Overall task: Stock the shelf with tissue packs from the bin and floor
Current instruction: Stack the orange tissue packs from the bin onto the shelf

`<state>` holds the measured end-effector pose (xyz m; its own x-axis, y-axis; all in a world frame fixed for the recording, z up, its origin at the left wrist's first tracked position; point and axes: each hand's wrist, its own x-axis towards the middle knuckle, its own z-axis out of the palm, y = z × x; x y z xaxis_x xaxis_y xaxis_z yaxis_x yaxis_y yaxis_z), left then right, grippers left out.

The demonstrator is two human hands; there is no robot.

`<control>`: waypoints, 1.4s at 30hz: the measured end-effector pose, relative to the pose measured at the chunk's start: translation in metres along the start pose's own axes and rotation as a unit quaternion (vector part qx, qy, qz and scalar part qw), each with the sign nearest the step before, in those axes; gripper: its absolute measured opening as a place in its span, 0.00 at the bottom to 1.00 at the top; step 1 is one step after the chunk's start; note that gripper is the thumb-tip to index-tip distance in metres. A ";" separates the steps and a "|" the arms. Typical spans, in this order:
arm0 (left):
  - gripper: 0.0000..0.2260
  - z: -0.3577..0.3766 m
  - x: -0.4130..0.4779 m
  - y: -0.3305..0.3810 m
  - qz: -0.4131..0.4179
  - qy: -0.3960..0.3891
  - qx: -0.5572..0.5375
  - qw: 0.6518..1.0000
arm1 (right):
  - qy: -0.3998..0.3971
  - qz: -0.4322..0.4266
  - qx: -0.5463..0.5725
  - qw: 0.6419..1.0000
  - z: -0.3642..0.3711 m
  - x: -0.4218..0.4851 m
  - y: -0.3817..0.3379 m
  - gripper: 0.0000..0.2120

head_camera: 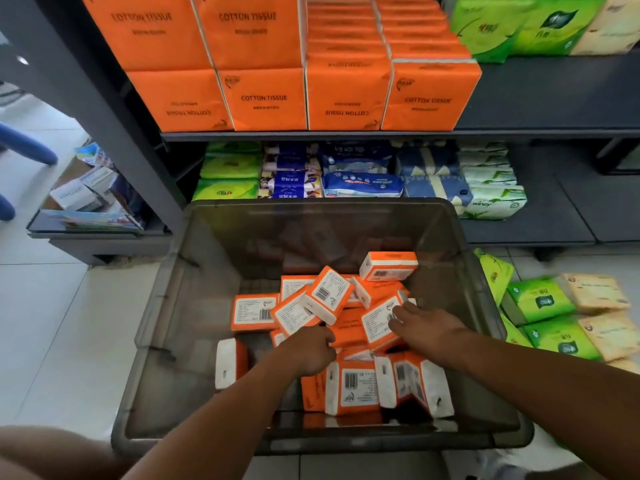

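Room: shop aisle, pale tiled floor [52, 306], dark grey shelf [536, 98] straight ahead
Upper tier: big orange packs [263, 98] marked cotton tissue, stacked in rows
Lower tier: mixed packs [360, 181] in green, blue and white
Bin: translucent grey bin [166, 323] on the floor just before the shelf; loose orange packs [325, 296] heaped in its middle and near side
Floor stock: green and cream packs [540, 299] lying right of the bin
Left: my left hand [311, 351] is down in the heap, fingers curled; my knuckles hide what is under them, so I cannot tell if it holds a pack
Right: my right hand [422, 327] lies with fingers stretched on a label-up pack [377, 323], touching, not closed round it
Handling: I judge them light, soft and squashy, the film wrap a bit slick; best taken across the long sides, thumb opposite fingers, squeezed gently
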<state>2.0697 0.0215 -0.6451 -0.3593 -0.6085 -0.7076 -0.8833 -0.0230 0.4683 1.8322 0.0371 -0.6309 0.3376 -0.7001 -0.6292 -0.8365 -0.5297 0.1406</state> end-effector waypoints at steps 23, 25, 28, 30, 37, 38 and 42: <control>0.17 0.024 0.047 0.023 0.025 0.021 -0.115 0.993 | 0.065 -0.031 -0.088 0.994 0.009 0.044 0.006 0.28; 0.17 0.021 0.045 0.021 0.026 0.026 -0.117 0.992 | 0.087 -0.040 -0.021 0.995 0.009 0.043 0.005 0.31; 0.17 0.015 0.037 0.020 0.035 0.038 -0.110 0.993 | 0.107 -0.021 0.002 0.994 -0.008 0.035 0.003 0.31; 0.16 0.014 0.032 0.017 0.026 0.035 -0.110 0.993 | 0.104 0.009 0.031 0.994 -0.013 0.028 0.003 0.27; 0.19 0.007 0.010 0.016 0.034 0.056 -0.128 0.990 | 0.116 0.115 0.290 0.943 -0.053 0.002 0.004 0.17; 0.21 0.005 0.006 0.018 0.047 0.061 -0.144 0.987 | 0.129 0.131 0.330 0.926 -0.060 0.000 0.003 0.16; 0.20 -0.006 -0.010 0.026 0.055 0.088 -0.208 0.973 | 0.184 0.162 0.471 0.847 -0.092 -0.011 0.000 0.15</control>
<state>2.0523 0.0226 -0.6224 -0.3551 -0.7504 -0.5575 -0.6318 -0.2468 0.7348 1.8680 0.0001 -0.5536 -0.0088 -0.9296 -0.3684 -0.8262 0.2143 -0.5210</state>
